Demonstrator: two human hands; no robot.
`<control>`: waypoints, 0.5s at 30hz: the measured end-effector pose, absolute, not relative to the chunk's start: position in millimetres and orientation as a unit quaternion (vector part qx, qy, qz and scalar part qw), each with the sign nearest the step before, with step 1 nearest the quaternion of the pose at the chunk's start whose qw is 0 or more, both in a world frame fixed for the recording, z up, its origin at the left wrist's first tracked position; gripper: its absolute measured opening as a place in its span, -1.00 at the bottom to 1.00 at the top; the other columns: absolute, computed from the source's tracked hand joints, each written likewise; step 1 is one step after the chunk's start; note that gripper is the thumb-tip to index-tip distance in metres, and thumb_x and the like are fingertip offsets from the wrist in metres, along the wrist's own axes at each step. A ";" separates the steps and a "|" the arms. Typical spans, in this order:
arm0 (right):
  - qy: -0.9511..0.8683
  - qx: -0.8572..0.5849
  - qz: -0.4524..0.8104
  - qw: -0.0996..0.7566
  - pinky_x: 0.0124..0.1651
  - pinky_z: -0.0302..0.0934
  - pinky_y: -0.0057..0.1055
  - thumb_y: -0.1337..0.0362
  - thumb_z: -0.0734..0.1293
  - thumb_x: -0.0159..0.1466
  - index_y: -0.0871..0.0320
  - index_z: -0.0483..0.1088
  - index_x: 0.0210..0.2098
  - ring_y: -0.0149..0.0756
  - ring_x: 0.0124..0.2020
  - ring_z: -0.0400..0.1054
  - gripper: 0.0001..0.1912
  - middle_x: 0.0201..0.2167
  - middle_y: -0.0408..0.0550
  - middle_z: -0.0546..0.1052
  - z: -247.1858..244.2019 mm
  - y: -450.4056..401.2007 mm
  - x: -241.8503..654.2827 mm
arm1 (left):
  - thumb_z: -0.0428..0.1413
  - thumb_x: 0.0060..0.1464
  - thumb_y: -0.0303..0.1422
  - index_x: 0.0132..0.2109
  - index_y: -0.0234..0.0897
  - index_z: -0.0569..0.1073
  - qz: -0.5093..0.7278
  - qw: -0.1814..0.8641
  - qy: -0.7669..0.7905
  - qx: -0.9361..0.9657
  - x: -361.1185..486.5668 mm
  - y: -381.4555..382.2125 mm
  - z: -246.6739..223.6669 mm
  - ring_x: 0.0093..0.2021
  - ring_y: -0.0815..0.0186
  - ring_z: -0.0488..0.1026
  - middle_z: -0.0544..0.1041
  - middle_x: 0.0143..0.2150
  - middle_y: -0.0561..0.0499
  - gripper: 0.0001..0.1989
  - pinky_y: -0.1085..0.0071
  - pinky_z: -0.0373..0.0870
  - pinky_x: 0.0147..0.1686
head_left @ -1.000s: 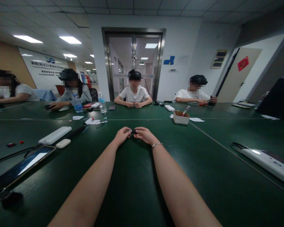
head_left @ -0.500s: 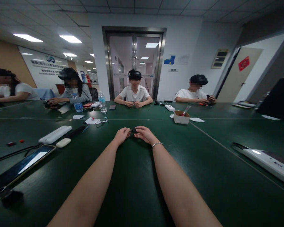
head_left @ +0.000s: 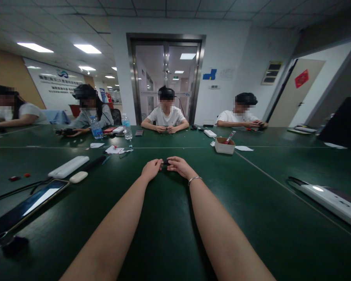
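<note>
Both hands rest close together over the middle of the green table (head_left: 166, 218). A small dark object (head_left: 165, 162) lies between their fingertips; its shape is too small to make out. My right hand (head_left: 179, 167), with a silver bracelet at the wrist, has its thumb and fingers pinched on the dark object. My left hand (head_left: 152, 169) is closed with its fingertips at the object's left end, where a small lighter bit shows. What the left fingers hold is hidden.
On the left lie a phone (head_left: 29, 207), a white case (head_left: 78, 177) and a long white device (head_left: 68, 167). Farther off stand two bottles (head_left: 127, 127) and a small box (head_left: 224, 146). A white device (head_left: 333, 201) lies right. Several people sit across the table.
My hands have shifted very slightly, still together around the dark object. Across the table, the hands of the people at the left and right have moved.
</note>
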State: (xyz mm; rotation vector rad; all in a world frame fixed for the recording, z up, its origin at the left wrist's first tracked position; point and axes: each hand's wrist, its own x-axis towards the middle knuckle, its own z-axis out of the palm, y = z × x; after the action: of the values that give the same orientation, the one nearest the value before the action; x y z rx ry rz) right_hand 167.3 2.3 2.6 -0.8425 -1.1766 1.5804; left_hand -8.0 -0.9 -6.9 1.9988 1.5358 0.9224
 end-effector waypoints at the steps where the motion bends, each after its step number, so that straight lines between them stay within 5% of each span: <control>1: -0.483 -0.344 0.649 0.477 -0.36 0.41 -0.43 0.51 0.34 0.12 0.26 0.36 -0.27 -0.45 -0.54 0.41 -0.84 -0.46 -0.09 0.47 2.7 2.3 167.6 | -0.26 0.10 0.04 -0.35 -0.24 0.42 0.336 0.231 0.555 0.725 -8.4 -0.7 -6.6 -0.44 0.33 0.40 0.50 -0.44 0.03 -0.47 0.44 0.21 -0.43; 9: -0.522 -0.343 0.640 0.448 -0.39 0.41 -0.51 0.49 0.36 0.11 0.26 0.37 -0.19 -0.48 -0.52 0.42 -0.75 -0.41 -0.08 0.48 4.5 0.7 169.1 | -0.36 0.06 0.11 -0.61 -0.25 0.35 0.329 0.224 0.609 0.686 -7.7 -4.8 2.1 -0.56 0.29 0.36 0.38 -0.65 0.01 -0.33 0.38 0.19 -0.45; 15: -0.571 -0.373 0.604 0.413 -0.47 0.37 -0.58 0.53 0.36 0.08 0.25 0.39 -0.22 -0.49 -0.56 0.42 -0.75 -0.52 -0.13 0.47 7.5 1.2 163.3 | -0.34 0.11 0.06 -0.62 -0.23 0.35 0.317 0.193 0.607 0.703 -5.6 -9.7 4.9 -0.53 0.25 0.37 0.41 -0.60 -0.02 -0.37 0.37 0.16 -0.46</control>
State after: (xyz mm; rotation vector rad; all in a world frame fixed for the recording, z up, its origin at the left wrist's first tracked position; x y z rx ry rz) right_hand 163.3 1.2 7.5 -0.9380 -1.4363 1.5180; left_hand -5.6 -9.7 4.9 1.9724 1.7029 0.8889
